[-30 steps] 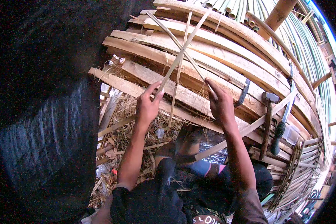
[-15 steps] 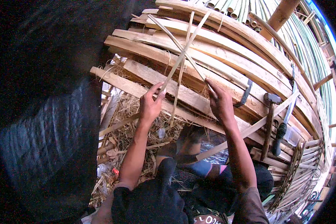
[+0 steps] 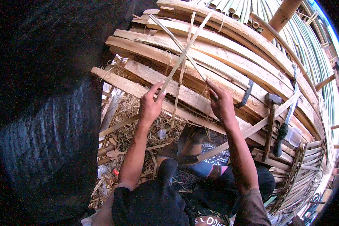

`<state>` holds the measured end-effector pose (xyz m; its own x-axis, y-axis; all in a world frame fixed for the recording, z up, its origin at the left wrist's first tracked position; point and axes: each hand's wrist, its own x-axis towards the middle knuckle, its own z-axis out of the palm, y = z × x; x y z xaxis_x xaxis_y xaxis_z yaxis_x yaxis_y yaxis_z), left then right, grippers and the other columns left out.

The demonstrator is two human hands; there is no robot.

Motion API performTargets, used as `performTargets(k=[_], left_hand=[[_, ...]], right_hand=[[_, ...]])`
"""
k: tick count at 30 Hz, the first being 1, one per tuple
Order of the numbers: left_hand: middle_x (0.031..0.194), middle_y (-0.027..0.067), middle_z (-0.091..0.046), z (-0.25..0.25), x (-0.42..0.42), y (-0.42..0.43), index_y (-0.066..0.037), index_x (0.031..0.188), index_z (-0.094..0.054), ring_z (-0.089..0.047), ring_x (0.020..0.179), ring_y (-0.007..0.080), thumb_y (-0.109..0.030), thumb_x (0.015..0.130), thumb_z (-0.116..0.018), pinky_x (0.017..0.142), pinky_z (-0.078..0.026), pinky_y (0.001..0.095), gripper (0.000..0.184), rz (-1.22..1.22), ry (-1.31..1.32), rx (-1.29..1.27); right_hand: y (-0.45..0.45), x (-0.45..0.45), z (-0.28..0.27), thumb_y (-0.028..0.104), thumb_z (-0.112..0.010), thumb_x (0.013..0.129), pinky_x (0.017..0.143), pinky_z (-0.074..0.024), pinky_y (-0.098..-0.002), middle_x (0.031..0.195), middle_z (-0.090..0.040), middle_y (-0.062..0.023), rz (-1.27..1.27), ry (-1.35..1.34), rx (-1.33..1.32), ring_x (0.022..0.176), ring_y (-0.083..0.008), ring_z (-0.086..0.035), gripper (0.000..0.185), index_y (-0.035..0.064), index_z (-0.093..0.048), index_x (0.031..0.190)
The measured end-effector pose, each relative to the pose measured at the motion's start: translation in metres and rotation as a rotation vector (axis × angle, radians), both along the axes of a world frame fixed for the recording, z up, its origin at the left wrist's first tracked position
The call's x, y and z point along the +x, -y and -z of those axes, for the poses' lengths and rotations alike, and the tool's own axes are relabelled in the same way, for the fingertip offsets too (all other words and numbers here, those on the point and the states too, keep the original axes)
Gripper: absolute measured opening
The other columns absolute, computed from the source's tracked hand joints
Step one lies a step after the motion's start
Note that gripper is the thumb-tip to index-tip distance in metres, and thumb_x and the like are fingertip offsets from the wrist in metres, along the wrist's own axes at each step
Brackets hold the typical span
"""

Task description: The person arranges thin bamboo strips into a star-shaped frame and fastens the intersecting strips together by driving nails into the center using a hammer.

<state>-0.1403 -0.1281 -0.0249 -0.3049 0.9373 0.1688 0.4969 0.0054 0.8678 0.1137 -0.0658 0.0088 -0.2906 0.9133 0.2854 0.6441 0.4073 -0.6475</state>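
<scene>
Between the thumb and fingers of my left hand is the lower end of a pale strip, which slants up to the right. My right hand pinches the near end of a second, thinner strip that slants up to the left. The two strips cross above and between my hands. A third narrow strip runs nearly upright through the crossing, with neither hand on it. All three lie over rough wooden planks.
A hammer and a black-handled machete rest at the right, beside a long flat slat. Shavings lie below the planks. Bamboo poles are stacked behind. A dark sheet hangs at the left.
The view has shifted slightly. Both hands keep their hold on the crossed strips, with hardly any movement.
</scene>
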Motion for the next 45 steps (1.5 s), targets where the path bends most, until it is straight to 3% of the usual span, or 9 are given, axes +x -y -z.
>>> performTargets(k=[15,18,20,24,26,31,38,44,45], left_hand=[[0.096,0.0178,-0.07,-0.009,-0.015,-0.004,-0.009,0.122,-0.064,-0.068,0.085,0.029,-0.014,0.088,-0.066,0.077,-0.052,0.0379,0.035,-0.014,-0.011,-0.101],[0.105,0.0183,-0.068,-0.004,-0.037,-0.014,-0.011,0.121,-0.065,-0.067,0.094,0.0298,-0.013,0.088,-0.066,0.084,-0.052,0.0381,0.033,0.017,-0.126,0.055],[0.099,0.0142,-0.07,-0.013,-0.052,-0.021,-0.01,0.121,-0.066,-0.066,0.09,0.0229,-0.01,0.088,-0.066,0.082,-0.05,0.0333,0.033,0.047,-0.247,0.059],[0.095,0.015,-0.067,-0.028,-0.076,-0.035,-0.011,0.12,-0.067,-0.064,0.084,0.0282,-0.013,0.087,-0.067,0.079,-0.05,0.0343,0.034,0.144,-0.408,0.076],[0.09,0.0151,-0.064,-0.029,-0.083,-0.041,-0.014,0.121,-0.067,-0.063,0.081,0.0289,-0.012,0.087,-0.066,0.074,-0.049,0.0363,0.034,0.158,-0.447,0.071],[0.075,0.0148,-0.055,-0.026,-0.089,-0.047,-0.022,0.124,-0.065,-0.057,0.068,0.0296,-0.007,0.089,-0.062,0.062,-0.045,0.041,0.039,0.209,-0.548,0.137],[0.077,0.0141,-0.055,-0.031,-0.089,-0.047,-0.02,0.126,-0.064,-0.058,0.069,0.0299,-0.004,0.087,-0.063,0.063,-0.045,0.0417,0.042,0.217,-0.599,0.183],[0.095,0.0124,-0.061,-0.038,-0.082,-0.05,-0.014,0.128,-0.061,-0.059,0.085,0.0297,-0.002,0.083,-0.066,0.076,-0.048,0.0405,0.046,0.193,-0.572,0.308],[0.103,0.0125,-0.062,-0.046,-0.078,-0.05,-0.014,0.128,-0.061,-0.058,0.094,0.0319,-0.007,0.085,-0.065,0.085,-0.047,0.0425,0.045,0.19,-0.642,0.307]], right_hand=[[-0.001,0.002,-0.011,0.007,-0.058,0.089,0.07,-0.0477,-0.0477,0.082,-0.06,-0.0216,-0.011,0.073,-0.037,0.078,-0.0403,-0.061,0.044,0.0223,-0.059,0.131],[0.0,0.0,-0.018,0.006,-0.059,0.091,0.078,-0.0496,-0.0425,0.098,-0.065,-0.0254,0.024,0.108,-0.105,0.087,-0.0402,-0.065,0.039,0.0186,-0.062,0.128],[0.0,0.001,-0.018,0.006,-0.059,0.091,0.078,-0.0495,-0.0423,0.097,-0.065,-0.0256,0.013,0.085,-0.097,0.088,-0.0406,-0.065,0.039,0.0187,-0.062,0.128],[-0.001,0.001,-0.019,0.006,-0.059,0.091,0.077,-0.0494,-0.0422,0.097,-0.065,-0.0258,0.02,0.093,-0.135,0.088,-0.0406,-0.065,0.04,0.0189,-0.062,0.128],[-0.002,0.003,-0.012,0.005,-0.058,0.088,0.068,-0.0459,-0.0471,0.08,-0.06,-0.0223,-0.003,0.052,-0.057,0.073,-0.0403,-0.06,0.043,0.0216,-0.062,0.128],[-0.001,0.002,-0.01,0.005,-0.058,0.088,0.069,-0.0467,-0.0471,0.083,-0.061,-0.022,-0.005,0.051,-0.041,0.076,-0.0406,-0.06,0.041,0.0192,-0.063,0.126],[0.002,-0.002,-0.01,0.009,-0.057,0.09,0.071,-0.0477,-0.0481,0.085,-0.062,-0.0221,-0.001,0.016,-0.024,0.08,-0.0409,-0.061,0.034,0.0149,-0.063,0.123],[0.007,-0.007,-0.021,0.009,-0.055,0.091,0.071,-0.0493,-0.0482,0.088,-0.063,-0.0212,0.025,0.136,-0.045,0.081,-0.0405,-0.062,0.036,0.0151,-0.061,0.126],[0.008,-0.007,-0.022,0.009,-0.055,0.091,0.071,-0.0493,-0.0482,0.088,-0.063,-0.0212,0.025,0.136,-0.046,0.081,-0.0405,-0.062,0.036,0.0151,-0.061,0.126]])
